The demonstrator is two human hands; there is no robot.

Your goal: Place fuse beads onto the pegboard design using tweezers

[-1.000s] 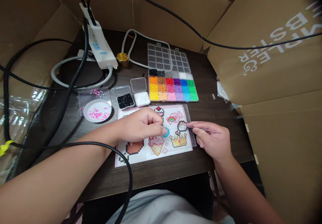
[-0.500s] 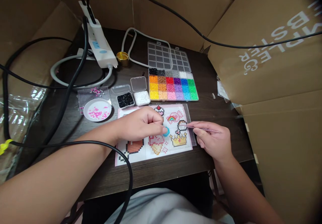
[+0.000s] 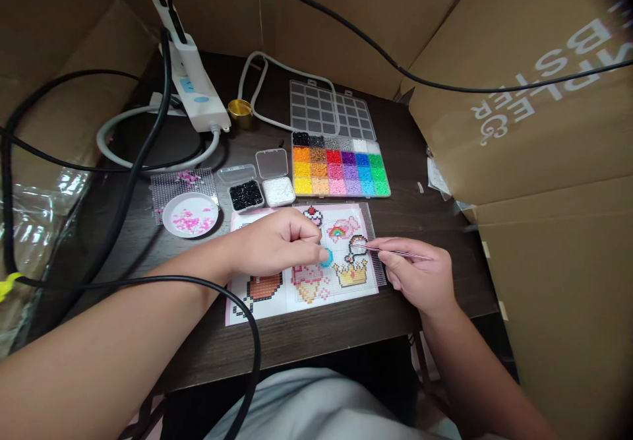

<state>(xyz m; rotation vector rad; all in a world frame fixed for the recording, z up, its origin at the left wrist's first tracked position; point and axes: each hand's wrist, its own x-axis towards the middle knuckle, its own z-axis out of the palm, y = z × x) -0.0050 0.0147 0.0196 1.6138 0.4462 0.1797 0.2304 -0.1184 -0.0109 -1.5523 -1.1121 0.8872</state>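
Observation:
My right hand point(image 3: 420, 278) pinches a pair of slim pinkish metal tweezers point(image 3: 403, 254). Their tips point left, at the black-outlined figure point(image 3: 358, 246) on the right of the pattern sheet point(image 3: 270, 305). A clear pegboard point(image 3: 374, 255) sticks out past the sheet's right edge. My left hand point(image 3: 281, 242) lies over the middle of the sheet with its fingers curled and the thumb pressed against them. Right at that thumb tip is a light-blue round patch point(image 3: 327, 257); whether the fingers hold anything is hidden. A crown, an ice cream and a rainbow design show around both hands.
Behind the sheet stands an open compartment box point(image 3: 341, 169) of coloured beads. Small open boxes hold black beads point(image 3: 246, 196) and white beads point(image 3: 278, 192). At left, a dish point(image 3: 190, 216) with pink beads touches another pegboard point(image 3: 163, 183). Black cables point(image 3: 254, 347) cross near my left forearm.
Both hands and the tweezers stay almost in place. The whole view has shifted very slightly.

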